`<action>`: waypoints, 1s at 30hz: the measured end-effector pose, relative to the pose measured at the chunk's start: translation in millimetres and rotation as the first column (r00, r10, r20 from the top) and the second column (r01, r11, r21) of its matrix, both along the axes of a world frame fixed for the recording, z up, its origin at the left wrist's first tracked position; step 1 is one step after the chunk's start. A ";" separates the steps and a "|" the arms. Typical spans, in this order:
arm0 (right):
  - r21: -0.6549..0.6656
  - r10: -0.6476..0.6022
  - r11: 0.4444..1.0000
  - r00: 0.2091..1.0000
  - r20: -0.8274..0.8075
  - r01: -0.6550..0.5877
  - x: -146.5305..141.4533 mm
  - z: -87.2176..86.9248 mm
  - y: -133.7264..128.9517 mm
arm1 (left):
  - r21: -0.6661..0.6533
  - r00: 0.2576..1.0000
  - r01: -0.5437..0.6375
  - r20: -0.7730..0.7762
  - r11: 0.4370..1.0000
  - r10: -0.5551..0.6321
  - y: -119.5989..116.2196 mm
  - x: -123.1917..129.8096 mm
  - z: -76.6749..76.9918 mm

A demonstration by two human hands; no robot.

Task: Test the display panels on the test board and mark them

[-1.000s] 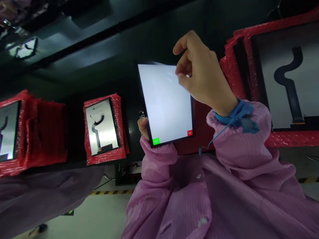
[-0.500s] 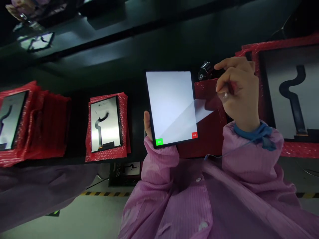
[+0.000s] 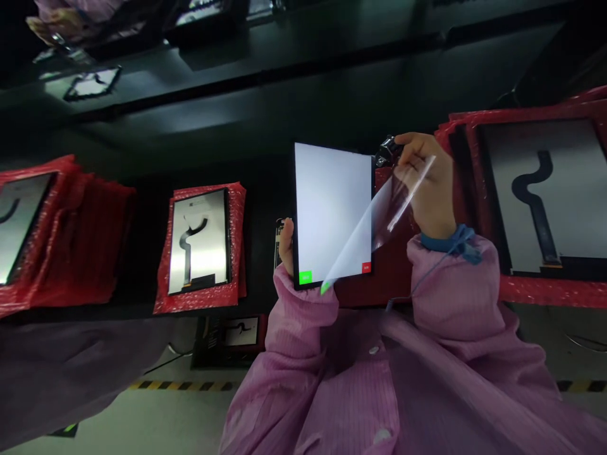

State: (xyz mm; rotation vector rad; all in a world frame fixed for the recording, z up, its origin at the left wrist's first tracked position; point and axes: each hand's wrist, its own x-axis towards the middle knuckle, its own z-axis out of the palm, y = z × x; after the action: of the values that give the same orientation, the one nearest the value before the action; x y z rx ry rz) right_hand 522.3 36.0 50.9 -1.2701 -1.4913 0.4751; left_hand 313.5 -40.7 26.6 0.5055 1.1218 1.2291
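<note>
My left hand holds a lit display panel from its left side and from behind; one finger shows at the edge and the rest is hidden. The screen glows white, with a green box at its lower left and a red box at its lower right. My right hand pinches a clear protective film. This film slants across the lower right of the screen, its green-tipped corner hanging by the bottom edge. Whether it touches the screen I cannot tell. A blue wrist strap circles my right wrist.
To the right, a large panel with a black ribbon cable lies on red bubble bags. Left are another panel and a stack of red bubble bags. A shiny metal part sits behind my right hand. Another person's hand shows far left.
My right hand has moved left and slightly down, and the film now stands more off the screen with its green corner showing. The lit panel has shifted slightly right and turned a little.
</note>
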 end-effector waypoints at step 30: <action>0.143 0.167 0.956 0.876 0.452 -0.256 -31.9 13.7 -13.1 | 0.047 0.742 0.439 -0.583 0.897 -0.332 16.4 36.8 41.9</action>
State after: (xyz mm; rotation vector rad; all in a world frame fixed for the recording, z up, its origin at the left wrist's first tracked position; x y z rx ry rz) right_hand 490.4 22.8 64.7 -1.0995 -2.0194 0.1750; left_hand 350.3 -24.2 68.5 1.2456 1.3083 0.8234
